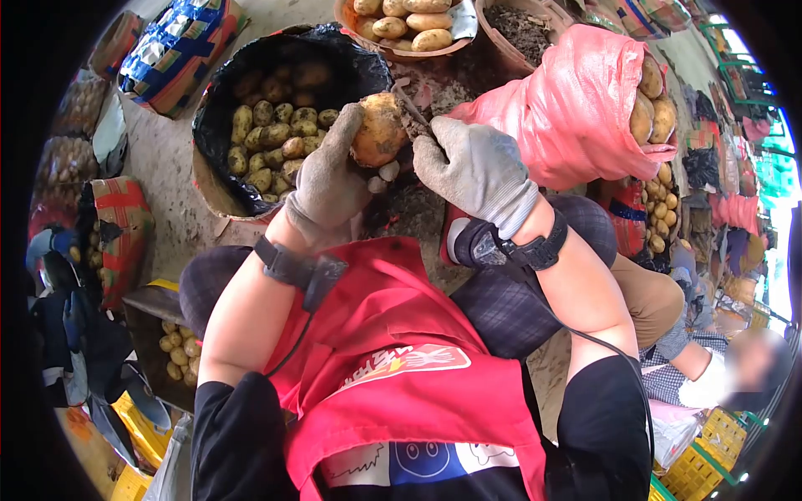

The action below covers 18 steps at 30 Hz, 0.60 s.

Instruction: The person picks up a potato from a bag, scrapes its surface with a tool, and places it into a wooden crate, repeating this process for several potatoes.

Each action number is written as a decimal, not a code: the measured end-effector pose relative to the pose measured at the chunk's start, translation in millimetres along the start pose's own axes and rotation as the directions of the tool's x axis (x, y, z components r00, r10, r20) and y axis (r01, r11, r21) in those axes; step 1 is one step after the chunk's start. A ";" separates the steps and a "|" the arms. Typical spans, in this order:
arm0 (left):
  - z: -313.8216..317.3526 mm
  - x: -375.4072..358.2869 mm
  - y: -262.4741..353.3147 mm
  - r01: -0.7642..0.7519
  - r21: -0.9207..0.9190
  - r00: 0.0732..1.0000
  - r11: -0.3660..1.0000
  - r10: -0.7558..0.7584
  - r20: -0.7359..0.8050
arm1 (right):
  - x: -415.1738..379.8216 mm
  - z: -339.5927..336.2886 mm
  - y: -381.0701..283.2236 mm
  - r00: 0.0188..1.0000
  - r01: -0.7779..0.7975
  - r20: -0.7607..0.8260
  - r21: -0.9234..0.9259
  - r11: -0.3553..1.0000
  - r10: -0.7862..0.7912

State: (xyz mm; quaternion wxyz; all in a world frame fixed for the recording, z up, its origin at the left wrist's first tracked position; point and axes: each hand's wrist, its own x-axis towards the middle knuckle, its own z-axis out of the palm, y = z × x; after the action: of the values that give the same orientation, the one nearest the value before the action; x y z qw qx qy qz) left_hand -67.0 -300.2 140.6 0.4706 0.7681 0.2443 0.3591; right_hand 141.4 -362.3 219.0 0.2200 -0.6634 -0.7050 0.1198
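Note:
A large round potato (380, 132) with soil on its skin is gripped in my left hand (332, 185), which wears a grey, dirty work glove. My right hand (478, 167), gloved the same way, is closed around a thin, dirt-coated tool (411, 107); its tip points away from me and touches or nearly touches the potato's right side. Whether it is a knife or a scraper I cannot make out. Just left of the potato stands a wide tub lined with black plastic (219, 108), holding many small potatoes (280, 138).
A basket of potatoes (405, 50) and a bin of dark soil scraps (518, 29) stand ahead. At right lies a pink sack (568, 108) with potatoes showing at its mouth. More potatoes (180, 351) sit in a box at lower left. Another person (702, 367) is at right.

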 end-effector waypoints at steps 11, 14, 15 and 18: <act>10.2 7.9 10.8 0.190 -0.635 0.963 0.749 -0.267 -0.027 | 6.4 0.7 -5.5 0.998 0.057 -0.005 -0.040 0.998 -0.057; 11.3 8.8 8.7 0.112 -0.018 0.988 0.994 -0.113 -0.110 | -2.5 10.6 -14.5 0.997 0.071 0.047 -0.127 0.989 -0.066; 8.9 8.2 10.6 0.113 -0.017 0.988 0.993 -0.114 -0.109 | -2.9 9.9 -18.0 0.988 0.088 0.138 -0.128 0.988 -0.070; 6.4 6.4 5.2 0.086 0.263 0.992 0.961 -0.059 -0.110 | -8.2 15.8 -15.1 0.962 0.188 0.222 -0.131 0.973 -0.156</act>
State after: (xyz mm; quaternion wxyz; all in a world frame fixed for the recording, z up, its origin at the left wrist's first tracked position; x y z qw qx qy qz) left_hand -57.8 -301.4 145.4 0.3625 0.7960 0.3421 0.3435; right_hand 120.8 -369.8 210.9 0.1029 -0.5979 -0.7864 0.1161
